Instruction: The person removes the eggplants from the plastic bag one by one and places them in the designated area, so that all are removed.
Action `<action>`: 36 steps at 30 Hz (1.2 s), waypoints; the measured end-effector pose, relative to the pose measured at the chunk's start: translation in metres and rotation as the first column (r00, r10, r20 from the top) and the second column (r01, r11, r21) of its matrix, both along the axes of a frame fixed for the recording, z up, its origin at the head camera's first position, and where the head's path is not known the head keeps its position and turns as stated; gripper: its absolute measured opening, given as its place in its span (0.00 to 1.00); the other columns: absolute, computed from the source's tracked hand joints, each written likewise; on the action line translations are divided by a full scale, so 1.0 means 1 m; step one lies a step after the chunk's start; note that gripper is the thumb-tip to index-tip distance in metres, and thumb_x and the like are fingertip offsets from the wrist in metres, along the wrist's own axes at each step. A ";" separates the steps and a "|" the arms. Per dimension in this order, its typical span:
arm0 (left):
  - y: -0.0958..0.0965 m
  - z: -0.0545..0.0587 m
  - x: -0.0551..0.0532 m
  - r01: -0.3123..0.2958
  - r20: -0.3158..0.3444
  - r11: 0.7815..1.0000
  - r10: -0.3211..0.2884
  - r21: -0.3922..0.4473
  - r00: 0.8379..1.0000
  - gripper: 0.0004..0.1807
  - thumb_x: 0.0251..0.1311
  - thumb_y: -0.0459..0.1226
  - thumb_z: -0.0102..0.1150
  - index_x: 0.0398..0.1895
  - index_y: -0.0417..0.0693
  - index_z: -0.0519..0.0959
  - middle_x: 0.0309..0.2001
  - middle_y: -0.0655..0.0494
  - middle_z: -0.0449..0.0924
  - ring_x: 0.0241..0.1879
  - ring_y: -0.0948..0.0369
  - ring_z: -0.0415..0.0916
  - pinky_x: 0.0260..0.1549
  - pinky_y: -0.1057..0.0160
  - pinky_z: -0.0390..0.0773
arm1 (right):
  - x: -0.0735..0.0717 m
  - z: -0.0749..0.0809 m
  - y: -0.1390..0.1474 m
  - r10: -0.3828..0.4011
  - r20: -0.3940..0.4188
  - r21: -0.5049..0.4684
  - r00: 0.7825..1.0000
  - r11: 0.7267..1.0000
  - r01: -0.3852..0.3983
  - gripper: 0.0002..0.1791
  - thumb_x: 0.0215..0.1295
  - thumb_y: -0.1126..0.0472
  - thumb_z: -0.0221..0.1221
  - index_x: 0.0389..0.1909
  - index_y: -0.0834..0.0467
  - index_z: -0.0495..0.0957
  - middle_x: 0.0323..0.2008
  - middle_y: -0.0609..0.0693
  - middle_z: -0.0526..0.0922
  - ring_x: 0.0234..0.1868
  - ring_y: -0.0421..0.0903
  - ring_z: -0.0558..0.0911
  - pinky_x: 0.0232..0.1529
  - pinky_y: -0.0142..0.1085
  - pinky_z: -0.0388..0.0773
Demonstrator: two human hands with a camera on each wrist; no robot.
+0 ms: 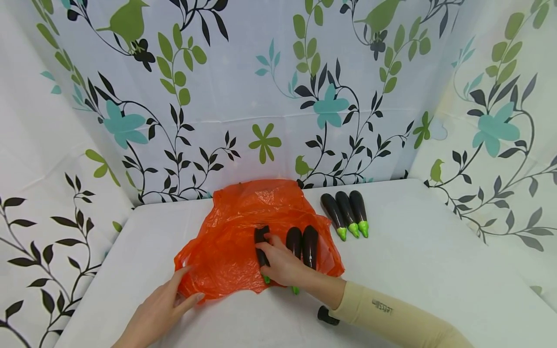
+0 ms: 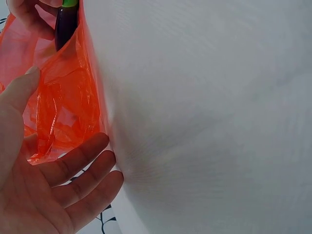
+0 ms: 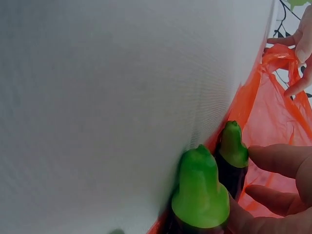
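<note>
My right hand (image 1: 285,263) grips a dark eggplant (image 1: 261,237) with a green stem end, lying over an orange-red plastic bag (image 1: 226,261). In the right wrist view, the fingertips are at that eggplant's green cap (image 3: 233,146), with another eggplant's larger cap (image 3: 200,190) nearer the camera. Two more eggplants, one of them at the right (image 1: 310,244), lie side by side on the bag, partly behind my right wrist. At the bag's front left corner, my left hand (image 1: 158,307) has its thumb and fingers spread; the left wrist view shows straight fingers beside the bag's rim.
Three eggplants (image 1: 344,212) lie in a row on the white table (image 1: 417,251), right of the bag. A patterned curtain (image 1: 261,96) hangs behind the table and continues along both sides. A small black object (image 1: 327,315) is under the right wrist.
</note>
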State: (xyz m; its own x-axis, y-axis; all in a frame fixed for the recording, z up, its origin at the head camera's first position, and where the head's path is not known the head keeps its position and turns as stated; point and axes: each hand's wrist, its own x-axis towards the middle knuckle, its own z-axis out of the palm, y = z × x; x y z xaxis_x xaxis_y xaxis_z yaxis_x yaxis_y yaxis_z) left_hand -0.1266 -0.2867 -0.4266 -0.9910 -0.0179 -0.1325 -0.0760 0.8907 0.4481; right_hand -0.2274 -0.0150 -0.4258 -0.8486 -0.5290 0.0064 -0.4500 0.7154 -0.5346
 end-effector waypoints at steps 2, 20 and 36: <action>0.000 0.000 0.000 0.001 -0.004 1.000 -0.001 -0.001 1.000 0.47 0.54 0.64 0.61 0.68 0.45 0.61 0.35 0.59 0.76 0.36 0.60 0.74 0.35 0.51 0.81 | 0.001 0.000 -0.001 0.002 -0.005 0.007 1.000 1.000 -0.002 0.30 0.61 0.64 0.66 0.65 0.57 0.71 0.70 0.59 0.59 0.57 0.51 0.77 0.54 0.43 0.77; 0.001 0.000 -0.002 -0.012 0.010 1.000 0.012 -0.007 1.000 0.47 0.54 0.64 0.61 0.69 0.46 0.61 0.34 0.59 0.76 0.35 0.61 0.74 0.36 0.52 0.80 | 0.001 0.000 -0.002 0.037 0.020 0.002 0.999 0.999 -0.037 0.28 0.63 0.64 0.64 0.64 0.55 0.72 0.67 0.62 0.62 0.52 0.49 0.77 0.53 0.42 0.78; 0.000 0.000 0.000 -0.015 0.017 1.000 0.015 -0.010 1.000 0.48 0.54 0.65 0.61 0.70 0.46 0.60 0.36 0.58 0.76 0.38 0.60 0.74 0.38 0.50 0.80 | 0.001 0.004 0.010 0.068 0.088 -0.060 0.994 0.996 -0.062 0.26 0.63 0.66 0.61 0.64 0.51 0.75 0.62 0.55 0.71 0.59 0.50 0.71 0.58 0.48 0.73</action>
